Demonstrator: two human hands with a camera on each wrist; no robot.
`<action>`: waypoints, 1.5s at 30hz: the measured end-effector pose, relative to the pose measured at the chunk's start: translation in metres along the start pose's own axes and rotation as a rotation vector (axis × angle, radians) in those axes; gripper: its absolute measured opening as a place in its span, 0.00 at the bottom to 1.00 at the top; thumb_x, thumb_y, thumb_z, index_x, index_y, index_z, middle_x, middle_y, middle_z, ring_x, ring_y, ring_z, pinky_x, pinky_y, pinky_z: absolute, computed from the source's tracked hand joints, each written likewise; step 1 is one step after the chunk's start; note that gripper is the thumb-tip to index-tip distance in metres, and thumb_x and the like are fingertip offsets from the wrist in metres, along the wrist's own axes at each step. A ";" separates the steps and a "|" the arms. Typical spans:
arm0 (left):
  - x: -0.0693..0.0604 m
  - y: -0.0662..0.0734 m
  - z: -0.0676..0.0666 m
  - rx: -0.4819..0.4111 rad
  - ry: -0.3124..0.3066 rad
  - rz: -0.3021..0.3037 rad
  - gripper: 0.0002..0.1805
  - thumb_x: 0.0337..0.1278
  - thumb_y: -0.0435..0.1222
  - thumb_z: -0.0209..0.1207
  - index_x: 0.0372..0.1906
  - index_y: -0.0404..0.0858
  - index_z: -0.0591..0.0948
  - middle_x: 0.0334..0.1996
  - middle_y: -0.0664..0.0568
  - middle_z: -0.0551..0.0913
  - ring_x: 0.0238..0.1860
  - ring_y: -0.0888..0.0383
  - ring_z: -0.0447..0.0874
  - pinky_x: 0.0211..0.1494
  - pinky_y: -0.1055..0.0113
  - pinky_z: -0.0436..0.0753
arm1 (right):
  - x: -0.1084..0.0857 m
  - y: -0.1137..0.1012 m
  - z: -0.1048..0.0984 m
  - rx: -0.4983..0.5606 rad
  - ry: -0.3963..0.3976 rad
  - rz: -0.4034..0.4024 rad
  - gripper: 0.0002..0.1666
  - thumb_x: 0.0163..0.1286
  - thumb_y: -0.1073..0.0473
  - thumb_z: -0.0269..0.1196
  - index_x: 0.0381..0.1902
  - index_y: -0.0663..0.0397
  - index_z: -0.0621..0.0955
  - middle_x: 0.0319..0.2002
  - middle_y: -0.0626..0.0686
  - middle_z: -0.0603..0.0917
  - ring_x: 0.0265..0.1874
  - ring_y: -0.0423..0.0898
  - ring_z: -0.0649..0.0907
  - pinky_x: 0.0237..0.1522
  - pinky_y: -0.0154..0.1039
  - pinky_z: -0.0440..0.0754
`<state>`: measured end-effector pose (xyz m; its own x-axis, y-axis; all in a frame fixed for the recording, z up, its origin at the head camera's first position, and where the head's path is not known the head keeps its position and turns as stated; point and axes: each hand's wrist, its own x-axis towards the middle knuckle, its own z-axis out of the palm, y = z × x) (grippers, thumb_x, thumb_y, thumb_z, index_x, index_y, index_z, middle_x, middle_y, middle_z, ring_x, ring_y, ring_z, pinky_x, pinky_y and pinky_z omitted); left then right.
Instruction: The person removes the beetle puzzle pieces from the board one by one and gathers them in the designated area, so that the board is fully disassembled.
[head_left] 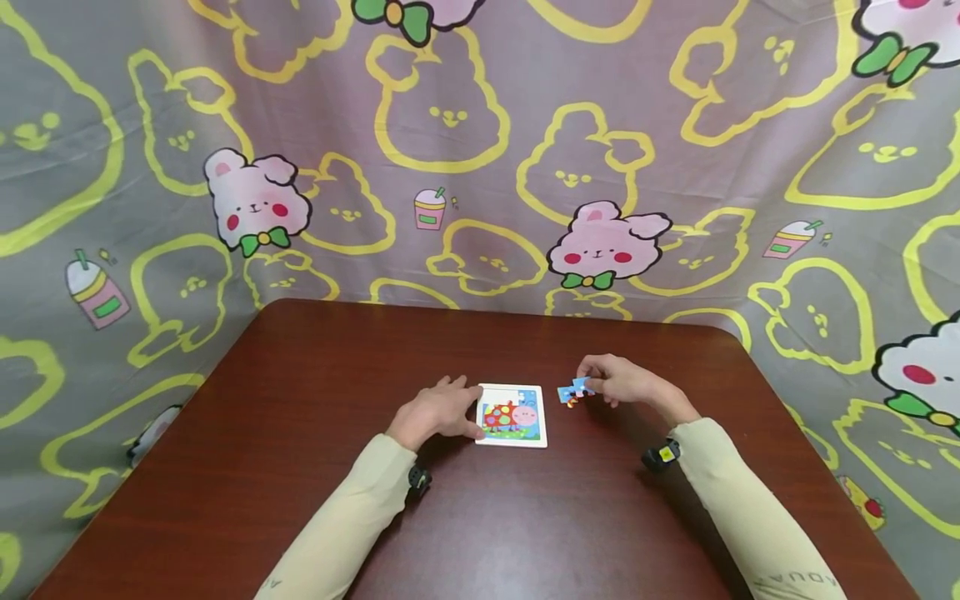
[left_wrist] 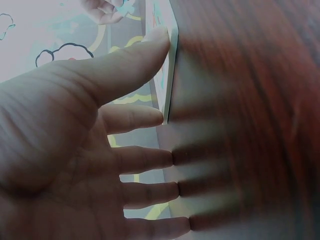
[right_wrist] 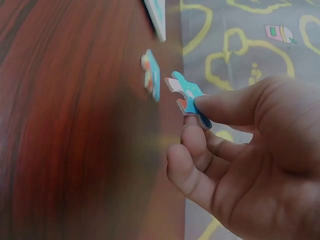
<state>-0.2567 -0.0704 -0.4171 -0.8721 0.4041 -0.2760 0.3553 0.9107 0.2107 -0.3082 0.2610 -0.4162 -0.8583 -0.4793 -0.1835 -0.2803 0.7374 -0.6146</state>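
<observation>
Two hands in head view, both over a dark red-brown bench (head_left: 480, 533). Left hand (head_left: 442, 408): fingers spread and relaxed, grasping nothing, at the left edge of a white-rimmed puzzle board (head_left: 513, 443). On the board: partly filled picture of a red spotted ladybird (head_left: 501, 415), bare white at upper left. Right hand (head_left: 622, 380), right of the board: pinches a blue puzzle piece (head_left: 582, 386). Close by, on the bench: second puzzle piece (head_left: 565, 395), blue with orange. Pale sleeves (head_left: 352, 500) on both arms. Beyond the bench: grey cloth (head_left: 480, 196) with yellow animal outlines.

Left wrist view: thumb tip against the board's rim, index fingertip at one corner; other three fingers straight, tips at the bench surface, contact not certain. Right hand small at top, with blue piece.

Right wrist view: blue puzzle piece between thumb and forefinger, raised off the bench, rounded notch in one side. Second puzzle piece apart from it, between it and the board; only the board's corner in frame, at top.
</observation>
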 end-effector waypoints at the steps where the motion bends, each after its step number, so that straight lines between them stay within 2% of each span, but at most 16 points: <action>1: 0.000 0.000 0.000 -0.002 -0.001 0.001 0.43 0.55 0.56 0.65 0.73 0.47 0.65 0.76 0.41 0.59 0.77 0.38 0.53 0.72 0.40 0.64 | -0.001 0.002 -0.001 -0.004 0.002 0.002 0.06 0.73 0.65 0.56 0.45 0.55 0.77 0.27 0.55 0.75 0.18 0.47 0.75 0.24 0.44 0.81; 9: -0.001 0.001 -0.001 0.007 0.015 0.001 0.43 0.55 0.56 0.65 0.73 0.46 0.66 0.75 0.41 0.60 0.76 0.37 0.54 0.71 0.39 0.64 | -0.007 0.012 -0.006 -0.029 -0.012 -0.010 0.06 0.73 0.65 0.56 0.45 0.55 0.78 0.28 0.54 0.76 0.19 0.45 0.75 0.22 0.40 0.79; 19: -0.001 0.002 0.000 -0.017 0.022 -0.005 0.43 0.54 0.56 0.66 0.73 0.47 0.65 0.76 0.42 0.60 0.76 0.37 0.53 0.71 0.39 0.64 | -0.008 0.022 -0.008 -0.070 0.011 0.056 0.04 0.69 0.64 0.61 0.41 0.53 0.81 0.28 0.51 0.80 0.21 0.45 0.75 0.24 0.38 0.77; 24: -0.001 0.001 0.000 -0.015 0.018 -0.001 0.43 0.55 0.56 0.65 0.73 0.47 0.65 0.75 0.41 0.60 0.76 0.37 0.53 0.71 0.39 0.64 | -0.004 0.020 -0.006 -0.092 0.022 0.109 0.02 0.67 0.63 0.64 0.37 0.52 0.80 0.27 0.49 0.81 0.21 0.44 0.74 0.23 0.37 0.74; 30: -0.002 0.002 -0.001 -0.017 0.020 -0.001 0.43 0.55 0.56 0.65 0.73 0.46 0.65 0.76 0.41 0.60 0.76 0.38 0.54 0.71 0.40 0.65 | -0.005 0.017 -0.003 -0.118 0.041 0.105 0.03 0.66 0.64 0.65 0.37 0.54 0.80 0.28 0.50 0.81 0.24 0.44 0.73 0.26 0.37 0.71; 35: -0.004 0.001 0.000 -0.019 0.011 -0.003 0.43 0.56 0.56 0.65 0.74 0.46 0.65 0.76 0.41 0.59 0.76 0.38 0.53 0.72 0.40 0.64 | -0.008 0.016 0.002 -0.104 0.033 0.144 0.03 0.68 0.62 0.63 0.38 0.54 0.79 0.27 0.50 0.79 0.22 0.44 0.73 0.24 0.36 0.70; 45: -0.002 0.003 -0.001 -0.034 0.003 -0.015 0.43 0.56 0.55 0.65 0.74 0.47 0.64 0.76 0.42 0.58 0.77 0.39 0.52 0.73 0.42 0.63 | -0.008 0.013 0.002 -0.153 0.060 0.134 0.07 0.67 0.62 0.63 0.40 0.57 0.77 0.28 0.51 0.79 0.24 0.44 0.73 0.26 0.37 0.70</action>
<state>-0.2537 -0.0685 -0.4149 -0.8781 0.3904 -0.2766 0.3308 0.9131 0.2385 -0.3035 0.2735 -0.4242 -0.9150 -0.3461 -0.2074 -0.2199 0.8587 -0.4629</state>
